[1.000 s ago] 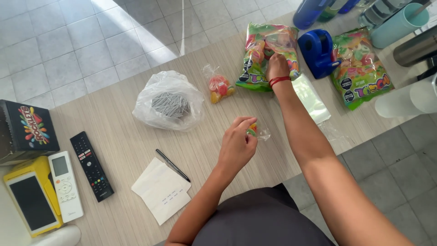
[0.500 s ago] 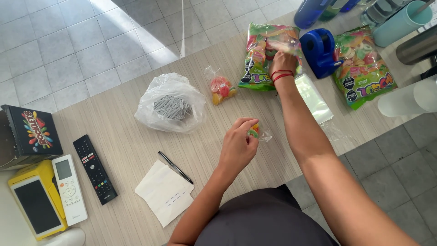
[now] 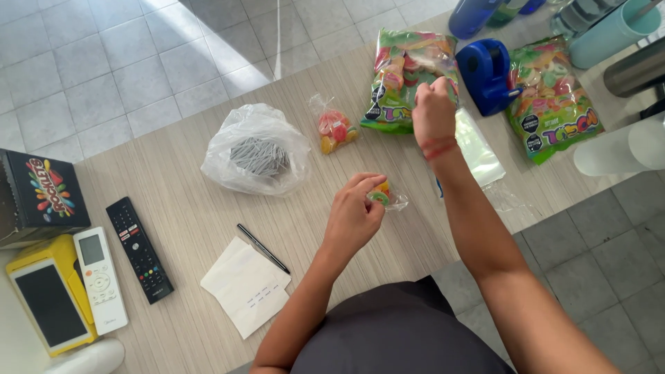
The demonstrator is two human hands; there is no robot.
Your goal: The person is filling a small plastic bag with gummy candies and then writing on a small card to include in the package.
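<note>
Pale wood-grain table [image 3: 194,208] over grey floor tiles, seen from the head camera looking down.

Near the middle, left hand [image 3: 353,215] pinched shut around a small clear bag [image 3: 388,199], with a couple of sugared gummy rings showing at the fingertips just above the tabletop. Further back, right hand [image 3: 433,114] curled at the mouth of an open large candy bag [image 3: 395,76]. Fingers bent inward, but impossible to tell whether closed on a sweet, on the wrapper, or on nothing.

Already done, judging by the layout: one tied small bag [image 3: 334,128] of gummies lying finished just left of the large candy bag. In hand now: the small clear bag, only partly filled and not yet closed. Left over, by the look of it: a flat stack of empty clear bags [image 3: 478,149] under the right forearm, a second large candy bag [image 3: 554,104] apparently full, and a blue tape dispenser [image 3: 485,73] between the two big packs. Early in the work, then, with one portion ready against plenty of candy unpacked.

Elsewhere on the table, well apart from both hands: a crumpled plastic bag [image 3: 256,152] of grey pieces, a pen [image 3: 263,248] touching a folded paper [image 3: 246,287], a black remote [image 3: 138,249], a white remote [image 3: 100,277], a yellow device [image 3: 45,305] and a black box [image 3: 41,197].
</note>
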